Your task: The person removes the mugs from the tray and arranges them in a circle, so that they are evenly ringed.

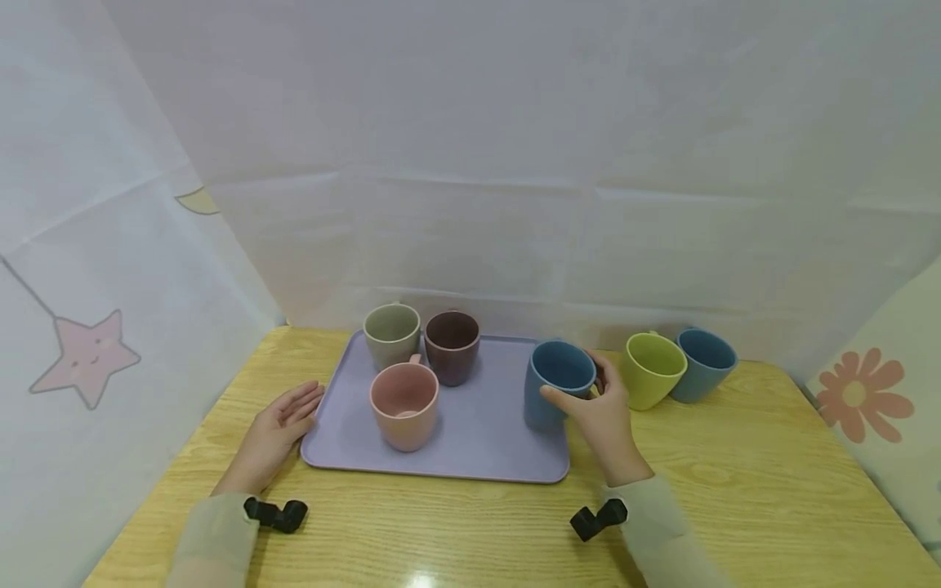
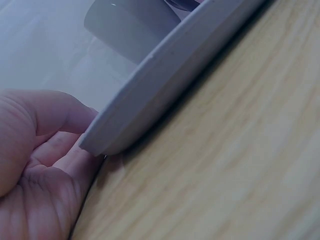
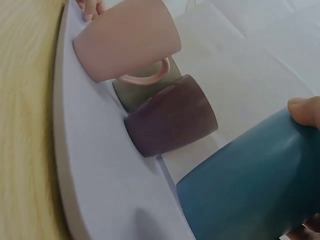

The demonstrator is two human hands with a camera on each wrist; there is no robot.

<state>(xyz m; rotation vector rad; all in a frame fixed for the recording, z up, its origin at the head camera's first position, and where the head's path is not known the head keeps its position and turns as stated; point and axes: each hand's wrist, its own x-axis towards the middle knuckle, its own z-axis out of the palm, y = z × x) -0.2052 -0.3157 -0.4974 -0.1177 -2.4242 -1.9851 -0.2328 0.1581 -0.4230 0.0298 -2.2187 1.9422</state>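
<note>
Touching the tray with the left hand, loosely extended. Already on it, between the hands: grey-green mug, pink mug, maroon mug. Gripping a blue mug at the tray's right end with the right hand, apparently not yet settled. Left over, beyond the right hand: lime mug, second blue mug.

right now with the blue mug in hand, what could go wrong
The held blue mug is near the right edge of the lavender tray, so it might be set down partly off it. The right hand is close to the yellow-green mug and could knock it. The left hand is at the tray's left edge; a push there might jostle the pink mug.
</note>
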